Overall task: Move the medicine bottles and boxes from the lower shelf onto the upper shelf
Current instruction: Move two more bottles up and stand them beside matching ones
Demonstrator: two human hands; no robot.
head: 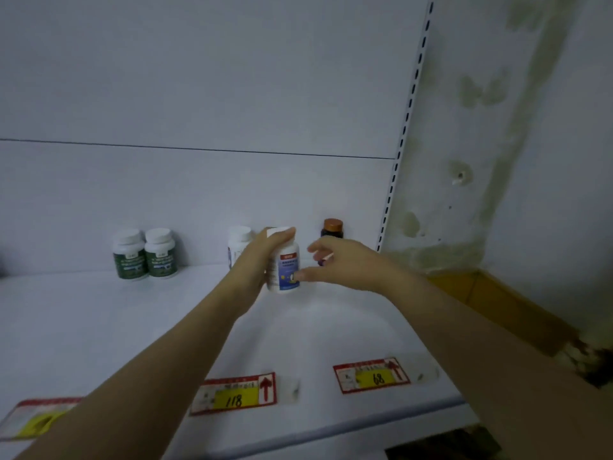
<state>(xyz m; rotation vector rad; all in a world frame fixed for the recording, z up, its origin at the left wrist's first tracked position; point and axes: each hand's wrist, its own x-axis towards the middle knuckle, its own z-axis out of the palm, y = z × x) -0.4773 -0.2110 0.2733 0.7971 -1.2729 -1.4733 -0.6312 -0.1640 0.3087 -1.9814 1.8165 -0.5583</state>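
Observation:
My left hand (255, 260) grips a white medicine bottle with a blue label (287, 267), holding it upright just above the white upper shelf (99, 327). My right hand (338, 263) is beside the bottle on its right, fingers spread and loosely extended, the thumb tip touching the label. Behind my left hand stands another white bottle (238, 242), partly hidden. A dark bottle with a brown cap (332, 229) stands at the back wall behind my right hand. Two green-labelled bottles with white caps (144, 254) stand side by side at the back left.
Red and yellow price tags (235, 393) (371, 375) lie along the shelf's front edge. A perforated white upright (408, 121) bounds the shelf on the right, with a stained wall (497, 127) and a cardboard box (497, 303) beyond it.

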